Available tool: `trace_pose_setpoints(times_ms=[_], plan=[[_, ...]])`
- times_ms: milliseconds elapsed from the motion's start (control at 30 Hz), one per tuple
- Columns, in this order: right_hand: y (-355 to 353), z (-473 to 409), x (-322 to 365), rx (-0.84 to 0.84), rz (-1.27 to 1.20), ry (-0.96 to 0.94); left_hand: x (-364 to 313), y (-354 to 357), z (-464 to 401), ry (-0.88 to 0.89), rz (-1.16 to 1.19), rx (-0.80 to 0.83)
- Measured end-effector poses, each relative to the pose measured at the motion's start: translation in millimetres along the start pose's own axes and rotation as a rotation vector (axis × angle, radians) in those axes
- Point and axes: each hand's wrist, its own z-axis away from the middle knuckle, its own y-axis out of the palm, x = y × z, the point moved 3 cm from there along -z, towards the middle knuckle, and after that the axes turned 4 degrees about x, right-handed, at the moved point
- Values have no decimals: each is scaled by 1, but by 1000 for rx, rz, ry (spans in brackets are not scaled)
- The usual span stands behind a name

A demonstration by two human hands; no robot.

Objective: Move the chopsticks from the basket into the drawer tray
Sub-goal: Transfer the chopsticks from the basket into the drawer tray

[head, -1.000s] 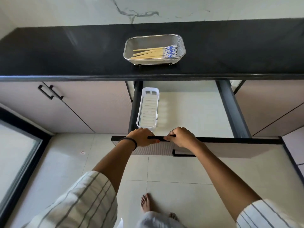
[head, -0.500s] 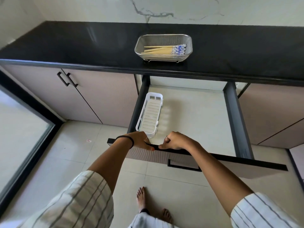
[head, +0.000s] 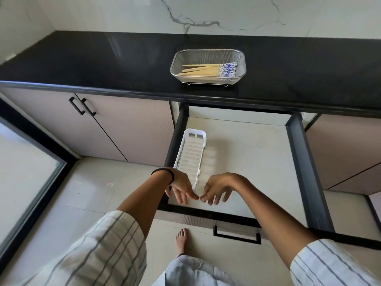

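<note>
Several wooden chopsticks (head: 208, 70) with blue-and-white patterned ends lie in a metal mesh basket (head: 208, 54) on the black countertop. Below it the drawer (head: 257, 159) is pulled open. A white slatted tray (head: 190, 155) rests along the drawer's left side, with nothing in it. My left hand (head: 181, 186) hovers over the tray's near end, fingers spread and pointing down. My right hand (head: 218, 187) hangs beside it over the drawer's front, fingers apart. Both hands hold nothing, and their fingertips nearly meet.
The black countertop (head: 103, 65) runs along a marble wall. Cabinet doors with black handles (head: 82, 106) stand at the left. The drawer's dark front panel with a handle (head: 237, 234) juts toward me. My bare foot (head: 181, 240) is on the tiled floor below it.
Both hands have let go of the drawer's front edge and lifted over the drawer with fingers spread. The drawer is further out, and the view has shifted left and closer.
</note>
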Motion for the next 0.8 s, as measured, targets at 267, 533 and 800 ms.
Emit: trace_pose_setpoints(times_ms=[267,533,800], plan=[[-119,-1,33,-624,-108,-222,4,-140,7,240,-40,-758],[-228,28,64,-1051,-193,-355,12,-263,22,415,255,-1150],[-265,37,95,-1201,-226,-367,21,-303,32,507,167,-1139]])
